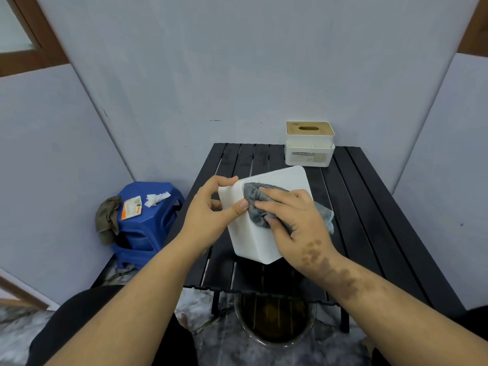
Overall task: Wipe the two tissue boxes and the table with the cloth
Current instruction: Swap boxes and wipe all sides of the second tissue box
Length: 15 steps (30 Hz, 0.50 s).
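Fingers [272,207] of the right hand [295,223] lie fairly straight, pressing a grey cloth [257,207] flat against a plain white tissue box [253,241]. Left hand [211,215] pinches that box's upper corner, holding it tilted above the middle of the black slatted desk [369,220]. A second tissue box [309,143], wooden-lidded, stands at the desk's far edge.
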### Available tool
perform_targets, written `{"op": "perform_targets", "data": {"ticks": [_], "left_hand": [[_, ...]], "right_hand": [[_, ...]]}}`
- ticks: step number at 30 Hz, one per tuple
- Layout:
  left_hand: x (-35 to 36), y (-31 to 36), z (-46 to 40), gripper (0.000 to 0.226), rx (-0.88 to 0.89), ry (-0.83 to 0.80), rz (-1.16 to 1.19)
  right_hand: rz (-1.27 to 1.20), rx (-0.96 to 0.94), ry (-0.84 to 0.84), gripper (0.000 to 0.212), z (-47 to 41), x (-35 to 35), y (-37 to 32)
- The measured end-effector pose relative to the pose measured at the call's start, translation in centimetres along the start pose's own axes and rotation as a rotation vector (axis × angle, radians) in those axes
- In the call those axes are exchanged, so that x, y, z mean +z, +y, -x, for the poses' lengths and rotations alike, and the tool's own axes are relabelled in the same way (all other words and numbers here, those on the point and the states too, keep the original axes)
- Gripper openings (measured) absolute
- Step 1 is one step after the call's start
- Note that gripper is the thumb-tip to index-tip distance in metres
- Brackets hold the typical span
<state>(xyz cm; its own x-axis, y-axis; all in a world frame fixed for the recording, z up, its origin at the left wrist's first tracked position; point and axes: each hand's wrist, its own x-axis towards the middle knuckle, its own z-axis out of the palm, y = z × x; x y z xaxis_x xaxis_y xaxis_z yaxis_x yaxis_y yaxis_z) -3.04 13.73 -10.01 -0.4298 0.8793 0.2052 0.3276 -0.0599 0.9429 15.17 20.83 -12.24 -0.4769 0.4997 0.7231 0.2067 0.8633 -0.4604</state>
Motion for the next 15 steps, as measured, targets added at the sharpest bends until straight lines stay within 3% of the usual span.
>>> {"op": "perform_targets", "data": {"ticks": [15], "left_hand": [[0.9, -1.2, -0.4, 0.059, 0.062, -0.035, -0.059]], "right_hand": [[-0.014, -0.013, -0.076, 0.031, 0.0, -1.0, 0.3]]}}
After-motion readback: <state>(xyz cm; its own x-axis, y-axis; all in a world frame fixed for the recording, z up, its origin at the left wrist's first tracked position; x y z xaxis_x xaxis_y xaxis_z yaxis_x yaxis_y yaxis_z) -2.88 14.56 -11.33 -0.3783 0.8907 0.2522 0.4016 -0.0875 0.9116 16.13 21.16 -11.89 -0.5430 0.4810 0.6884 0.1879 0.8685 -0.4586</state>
